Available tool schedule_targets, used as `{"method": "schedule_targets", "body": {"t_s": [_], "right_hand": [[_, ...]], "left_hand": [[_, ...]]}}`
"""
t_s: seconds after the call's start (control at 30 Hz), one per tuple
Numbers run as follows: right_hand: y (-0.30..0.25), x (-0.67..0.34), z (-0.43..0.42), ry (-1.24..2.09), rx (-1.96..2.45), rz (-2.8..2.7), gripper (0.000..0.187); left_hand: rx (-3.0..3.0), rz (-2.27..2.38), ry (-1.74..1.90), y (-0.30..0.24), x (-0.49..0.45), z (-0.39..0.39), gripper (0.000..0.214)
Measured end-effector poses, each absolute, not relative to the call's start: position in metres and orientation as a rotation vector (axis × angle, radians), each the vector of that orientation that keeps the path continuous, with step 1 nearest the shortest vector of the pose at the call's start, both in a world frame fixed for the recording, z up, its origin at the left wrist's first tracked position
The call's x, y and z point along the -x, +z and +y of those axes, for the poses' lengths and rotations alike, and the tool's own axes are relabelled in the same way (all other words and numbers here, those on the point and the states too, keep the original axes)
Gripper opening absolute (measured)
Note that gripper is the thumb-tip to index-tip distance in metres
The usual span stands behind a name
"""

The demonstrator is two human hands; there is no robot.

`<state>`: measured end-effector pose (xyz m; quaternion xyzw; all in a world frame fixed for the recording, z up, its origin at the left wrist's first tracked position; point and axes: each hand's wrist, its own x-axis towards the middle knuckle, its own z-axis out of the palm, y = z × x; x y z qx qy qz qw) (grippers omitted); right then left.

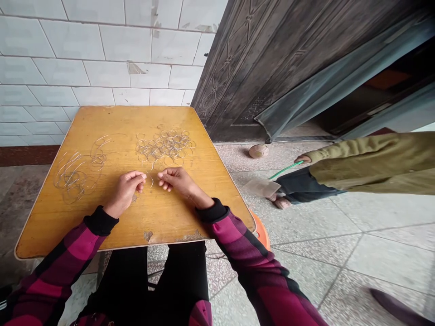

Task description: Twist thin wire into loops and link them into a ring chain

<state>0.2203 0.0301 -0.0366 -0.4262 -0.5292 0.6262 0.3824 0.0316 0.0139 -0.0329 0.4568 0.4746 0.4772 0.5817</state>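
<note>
On the yellow wooden table (pixel 163 213), my left hand (pixel 127 190) and my right hand (pixel 180 183) face each other a short gap apart. Thumb and fingertips are pinched together on both. A thin curved wire (pixel 152 180) shows in the gap, held at my fingertips; its ends are too fine to trace. Beyond my right hand lies a tangled pile of wire rings (pixel 166 145). Left of my left hand, loose curved wires (pixel 76 174) are spread out, some open and some looped.
A tiled wall (pixel 98 68) stands behind the table, a dark carved door (pixel 238 77) to its right. Another person (pixel 367 163) stands at right, a hand on a green-handled tool (pixel 285 170). A ball-like object (pixel 258 151) and an orange stool (pixel 261 231) are nearby.
</note>
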Motion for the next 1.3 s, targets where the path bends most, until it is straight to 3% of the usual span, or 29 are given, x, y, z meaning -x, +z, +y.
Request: {"method": "schedule_targets", "body": {"t_s": [0.73, 1.13, 1.3], "right_hand": [[-0.034, -0.245, 0.017, 1.555, 1.295, -1.455, 0.025], [-0.035, -0.341, 0.043, 1.003, 1.906, -1.762, 0.024], [-0.033, -0.346, 0.051, 0.95, 2.009, -1.791, 0.024]], "left_hand": [[-1.159, 1.071, 0.983, -0.032, -0.037, 0.01, 0.026], [-1.241, 1.133, 0.942, -0.031, -0.03, 0.014, 0.025], [-1.305, 1.169, 0.991, -0.017, -0.009, 0.022, 0.024]]}}
